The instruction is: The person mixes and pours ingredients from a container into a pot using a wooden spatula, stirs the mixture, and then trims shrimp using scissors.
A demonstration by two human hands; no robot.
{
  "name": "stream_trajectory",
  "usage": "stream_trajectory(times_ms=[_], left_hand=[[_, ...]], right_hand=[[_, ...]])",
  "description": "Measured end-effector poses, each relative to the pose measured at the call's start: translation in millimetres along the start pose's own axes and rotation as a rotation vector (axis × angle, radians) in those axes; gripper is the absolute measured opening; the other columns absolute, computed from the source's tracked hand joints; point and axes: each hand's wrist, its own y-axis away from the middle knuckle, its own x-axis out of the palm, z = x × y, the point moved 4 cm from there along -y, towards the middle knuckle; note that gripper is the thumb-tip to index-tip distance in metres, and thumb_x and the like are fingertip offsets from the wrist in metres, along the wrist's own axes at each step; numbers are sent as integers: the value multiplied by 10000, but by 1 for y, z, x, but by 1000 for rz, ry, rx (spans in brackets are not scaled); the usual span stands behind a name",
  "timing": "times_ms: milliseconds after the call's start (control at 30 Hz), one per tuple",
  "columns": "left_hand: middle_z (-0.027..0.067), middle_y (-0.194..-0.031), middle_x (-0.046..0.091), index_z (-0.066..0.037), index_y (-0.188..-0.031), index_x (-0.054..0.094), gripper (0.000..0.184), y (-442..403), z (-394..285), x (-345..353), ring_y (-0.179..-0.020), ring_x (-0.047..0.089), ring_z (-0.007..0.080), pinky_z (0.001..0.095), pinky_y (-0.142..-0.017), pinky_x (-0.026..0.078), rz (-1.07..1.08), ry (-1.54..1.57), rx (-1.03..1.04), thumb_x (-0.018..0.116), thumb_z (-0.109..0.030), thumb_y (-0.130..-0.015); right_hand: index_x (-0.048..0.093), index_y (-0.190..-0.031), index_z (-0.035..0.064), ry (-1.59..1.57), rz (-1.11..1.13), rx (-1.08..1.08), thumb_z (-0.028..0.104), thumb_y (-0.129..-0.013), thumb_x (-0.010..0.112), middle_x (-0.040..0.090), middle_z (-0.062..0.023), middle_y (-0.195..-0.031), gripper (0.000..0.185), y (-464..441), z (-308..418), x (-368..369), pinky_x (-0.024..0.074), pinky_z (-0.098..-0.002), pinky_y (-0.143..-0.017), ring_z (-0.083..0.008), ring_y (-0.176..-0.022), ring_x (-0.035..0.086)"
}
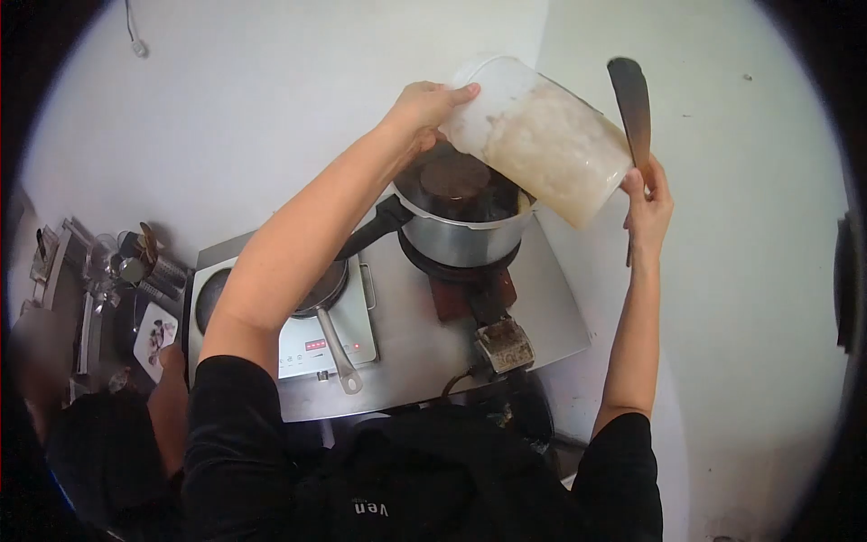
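Gripping the upper left end of a cloudy plastic tub (551, 144) with the left hand (424, 113), thumb over its edge. Steadying the lower right end with the right hand (650, 203) and clasping a dark spatula (630, 104) upright in the same grasp. Could slip there first, with fingers split between two loads; likelier still with a wet wall.

Held tilted over the right side of a metal pot (470, 237), with pale contents filling most of the tub. Cannot tell from this angle which end lies open. Could slop over the rim or splash if tipped too fast, given the dark contents (454, 176) inside the pot. Could rock the pot on its burner (459, 264) by bumping the black handle (379, 224) with the left forearm.

Farther left on the steel worktop (406, 361), beware the pan handle (336, 352) jutting from a lit induction cooker (298, 361): could snag on clothing and tip the pan. Beyond, near a co-worker's white tray (155, 332), could jolt that person with a swinging elbow.
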Motion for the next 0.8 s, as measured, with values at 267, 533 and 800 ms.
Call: stream_trajectory(times_ms=[267, 533, 800], left_hand=[[88, -941, 588, 27, -990, 548, 377, 63, -22, 49, -821, 547, 145, 282, -711, 468, -127, -446, 486, 746, -233, -803], [128, -960, 533, -35, -943, 536, 381, 143, 49, 135, -978, 544, 320, 523, -1004, 373, 295, -561, 1280, 760, -53, -636], [121, -985, 525, -45, -925, 535, 325, 155, 170, 177, -1027, 542, 326, 591, -1062, 288, 560, -688, 1159, 718, -23, -658]], right_hand=[[495, -1303, 14, -212, -68, 248, 403, -922, 571, 643, -91, -882, 550, 82, -42, -34, 318, -204, -306, -89, -453, 535], [571, -1111, -23, -339, -303, 459, 423, -958, 481, 576, -50, -715, 480, 189, -96, -101, 274, -213, -302, -73, -375, 419], [565, -936, 40, -270, -377, 771, 425, -967, 467, 494, -6, -590, 398, 254, -100, -146, 241, -211, -290, -59, -354, 341]])
